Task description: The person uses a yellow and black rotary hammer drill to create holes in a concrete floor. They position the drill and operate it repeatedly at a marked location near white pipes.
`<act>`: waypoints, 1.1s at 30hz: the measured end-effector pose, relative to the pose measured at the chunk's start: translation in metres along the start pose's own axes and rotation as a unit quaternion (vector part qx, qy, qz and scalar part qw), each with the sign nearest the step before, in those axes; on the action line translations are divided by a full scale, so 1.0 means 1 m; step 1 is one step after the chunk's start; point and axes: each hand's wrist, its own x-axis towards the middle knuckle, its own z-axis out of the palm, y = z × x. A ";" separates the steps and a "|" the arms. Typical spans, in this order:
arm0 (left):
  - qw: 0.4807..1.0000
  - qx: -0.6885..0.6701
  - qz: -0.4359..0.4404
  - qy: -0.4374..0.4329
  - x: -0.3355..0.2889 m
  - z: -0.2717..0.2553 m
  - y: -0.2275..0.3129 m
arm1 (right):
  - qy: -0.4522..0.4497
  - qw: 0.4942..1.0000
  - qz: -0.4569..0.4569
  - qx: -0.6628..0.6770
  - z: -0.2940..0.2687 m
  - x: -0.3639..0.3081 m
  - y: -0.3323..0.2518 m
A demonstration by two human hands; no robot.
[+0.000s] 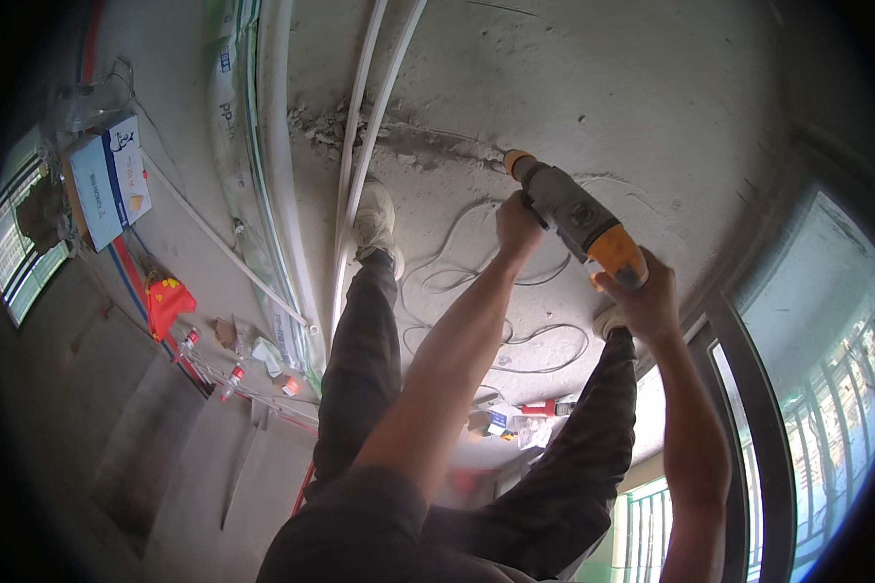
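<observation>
A grey and orange rotary hammer drill (581, 212) is held between my two hands above the concrete floor. My left hand (520, 226) is closed at its front side, where a side handle would be; the fingers hide what they wrap. At the orange rear end, my right hand (644, 297) grips the back handle. The drill's front end points up and left, toward a rough groove (447, 146) in the floor with broken rubble (326, 126) along it. Whether the bit touches the concrete I cannot tell.
White pipes (363, 107) and a wrapped pipe bundle (243, 146) lie left of my left shoe (374, 219). A grey cable (544, 367) loops between my feet. Farther left are a cardboard box (107, 180), a red bag (168, 303) and bottles (231, 382). A framed glass door (778, 389) stands at right.
</observation>
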 end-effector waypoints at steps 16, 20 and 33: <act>0.993 -0.043 0.000 -0.107 -0.102 -0.092 0.081 | -0.014 0.997 0.054 0.051 -0.044 -0.099 -0.126; 0.994 0.043 0.042 -0.087 -0.075 -0.099 0.050 | 0.030 0.993 0.087 0.069 -0.006 -0.100 -0.109; 0.959 0.169 0.110 -0.197 0.027 -0.116 -0.039 | 0.072 0.971 0.158 0.167 0.132 -0.073 -0.062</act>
